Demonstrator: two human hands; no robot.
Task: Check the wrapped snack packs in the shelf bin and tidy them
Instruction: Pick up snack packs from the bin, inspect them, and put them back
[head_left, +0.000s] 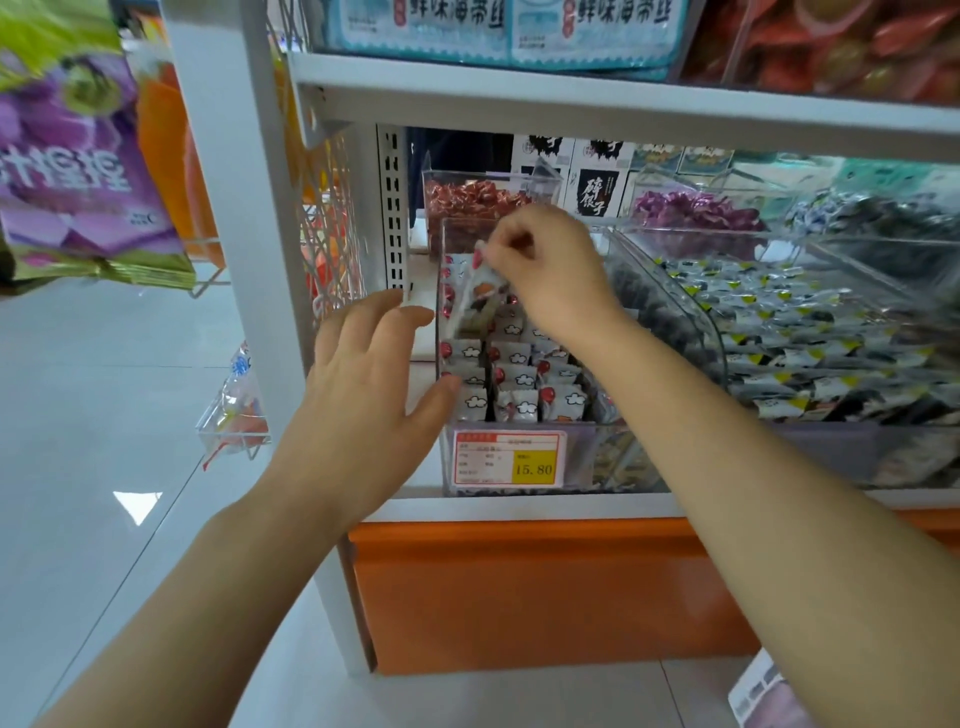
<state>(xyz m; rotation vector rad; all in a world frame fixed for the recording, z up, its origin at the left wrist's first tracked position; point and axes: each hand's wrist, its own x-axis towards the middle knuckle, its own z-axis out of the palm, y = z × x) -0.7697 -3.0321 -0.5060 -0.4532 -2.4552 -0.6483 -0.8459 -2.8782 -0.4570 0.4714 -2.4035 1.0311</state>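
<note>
Head view: the right hand (545, 270) pinches one white wrapped snack pack (480, 299) by its top edge above the clear plastic shelf bin (584, 452), apparently for inspection. The left hand (374, 374), fingers spread and holding nothing, sits at the bin's left wall, probably to steady it. The remaining packs (514, 379) stand in rows inside.

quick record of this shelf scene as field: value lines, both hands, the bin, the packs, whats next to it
left hand: left hand open, fingers spread, at the bin's left wall; contact unclear
right hand: right hand pinches one snack pack, held above the bin
bin: clear bin on the shelf
contents: white wrapped packs with red and cloud print, in rows
label: price tag on the front, 15.80
behind: red-wrapped sweets
right: grey and yellow packs
</note>
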